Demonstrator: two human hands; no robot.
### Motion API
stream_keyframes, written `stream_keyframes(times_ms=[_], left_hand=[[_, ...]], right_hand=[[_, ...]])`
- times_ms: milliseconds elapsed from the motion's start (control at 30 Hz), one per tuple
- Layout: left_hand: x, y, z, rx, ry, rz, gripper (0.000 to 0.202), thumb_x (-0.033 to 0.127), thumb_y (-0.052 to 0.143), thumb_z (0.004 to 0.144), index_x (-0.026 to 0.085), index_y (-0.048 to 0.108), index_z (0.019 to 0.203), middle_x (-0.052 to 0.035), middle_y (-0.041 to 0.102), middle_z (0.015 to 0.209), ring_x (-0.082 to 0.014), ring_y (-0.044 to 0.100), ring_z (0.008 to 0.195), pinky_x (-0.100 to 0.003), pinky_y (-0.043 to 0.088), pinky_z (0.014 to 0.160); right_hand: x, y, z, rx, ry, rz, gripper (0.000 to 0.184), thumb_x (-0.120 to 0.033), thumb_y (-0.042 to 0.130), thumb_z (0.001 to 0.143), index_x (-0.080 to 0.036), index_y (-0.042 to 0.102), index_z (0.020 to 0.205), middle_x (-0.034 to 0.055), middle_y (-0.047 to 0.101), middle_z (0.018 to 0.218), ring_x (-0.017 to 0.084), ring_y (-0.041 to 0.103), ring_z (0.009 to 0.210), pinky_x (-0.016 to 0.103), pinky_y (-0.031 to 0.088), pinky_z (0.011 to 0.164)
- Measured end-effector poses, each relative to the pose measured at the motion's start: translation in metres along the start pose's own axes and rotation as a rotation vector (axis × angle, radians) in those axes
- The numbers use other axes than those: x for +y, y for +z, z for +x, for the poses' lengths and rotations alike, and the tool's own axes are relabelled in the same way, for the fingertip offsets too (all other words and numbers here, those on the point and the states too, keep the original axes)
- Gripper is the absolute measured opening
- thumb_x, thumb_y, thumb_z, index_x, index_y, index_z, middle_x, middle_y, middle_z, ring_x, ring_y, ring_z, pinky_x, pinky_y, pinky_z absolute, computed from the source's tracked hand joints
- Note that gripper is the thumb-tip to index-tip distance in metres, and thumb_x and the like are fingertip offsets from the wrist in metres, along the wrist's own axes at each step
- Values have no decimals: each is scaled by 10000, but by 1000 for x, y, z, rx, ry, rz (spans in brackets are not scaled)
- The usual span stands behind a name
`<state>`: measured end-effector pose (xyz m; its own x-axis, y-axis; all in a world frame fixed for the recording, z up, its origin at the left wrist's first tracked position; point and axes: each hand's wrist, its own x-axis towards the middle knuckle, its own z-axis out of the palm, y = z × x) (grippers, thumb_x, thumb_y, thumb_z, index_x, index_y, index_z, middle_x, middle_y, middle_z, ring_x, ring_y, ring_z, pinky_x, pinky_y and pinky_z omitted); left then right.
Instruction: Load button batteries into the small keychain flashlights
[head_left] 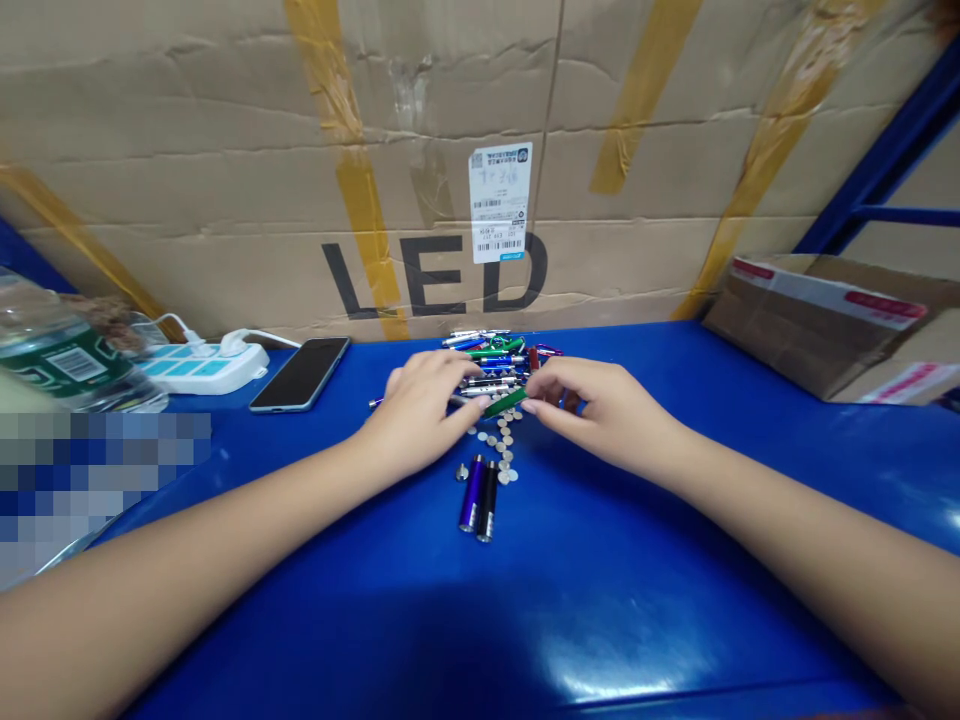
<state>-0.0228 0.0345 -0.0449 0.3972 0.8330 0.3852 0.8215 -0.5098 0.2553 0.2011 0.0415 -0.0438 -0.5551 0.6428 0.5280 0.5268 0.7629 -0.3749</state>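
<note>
A slim green metal tube (507, 402) is held at a slant over a pile of small penlights (491, 362). Pinched between thumb and forefinger of my right hand (592, 405) is the tube's right end. My left hand (424, 415) is closed at its other end, with the thumb against it; the other fingers reach over the pile and are partly hidden. Small round button cells (505, 440) lie scattered below the tube. Nearer me, a purple tube (472, 495) and a black tube (487, 502) lie side by side, with a small silver cap (462, 472) beside them.
A phone (301, 375) lies at the left beside a white power strip (202, 368) with plugged-in cables. Farther left stands a plastic bottle (64, 350). An open cardboard box (817, 325) sits at the right. A large carton (442, 120) walls the back of the blue table (600, 600).
</note>
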Motion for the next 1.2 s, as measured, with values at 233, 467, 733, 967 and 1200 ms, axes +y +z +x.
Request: stream_keyframes(times_ms=[233,467,733,967,1200], left_hand=[[-22,8,3,-180,-150,122,413,473,444,905,219,537,1219,-115,533,1314,-342,498,1173,-510,409,940],[-17,9,0,-208,-110,134,383,401,446,909,242,508,1252,-99,510,1358,-339,473,1213,-519,405,941],[-9,4,-3,-96,-38,126,348,393,401,950,229,553,1217,-92,517,1367,-322,444,1261,-503,378,969],[15,-2,-8,-118,232,-49,351,379,531,917,227,530,1234,-57,648,1208,-250,583,1112,-412,409,914],[10,7,-7,12,70,-265,203,272,519,915,198,555,1101,-31,697,1016,-195,663,919,-302,483,762]], right_hand=[[2,-1,1,-33,9,-15,61,-236,574,850,-199,593,806,20,666,777,135,587,687,252,441,644],[2,1,0,-45,-8,2,45,-221,583,848,-190,609,829,23,679,806,140,604,720,260,453,674],[4,4,0,-50,-24,-6,51,-226,591,852,-189,619,831,15,683,797,134,609,718,248,448,671],[-5,4,-1,-5,-90,55,40,-203,585,856,-186,609,830,13,673,782,125,610,717,237,460,665],[1,7,0,-32,119,74,190,-206,593,839,-176,572,1025,43,675,874,159,624,764,287,489,698]])
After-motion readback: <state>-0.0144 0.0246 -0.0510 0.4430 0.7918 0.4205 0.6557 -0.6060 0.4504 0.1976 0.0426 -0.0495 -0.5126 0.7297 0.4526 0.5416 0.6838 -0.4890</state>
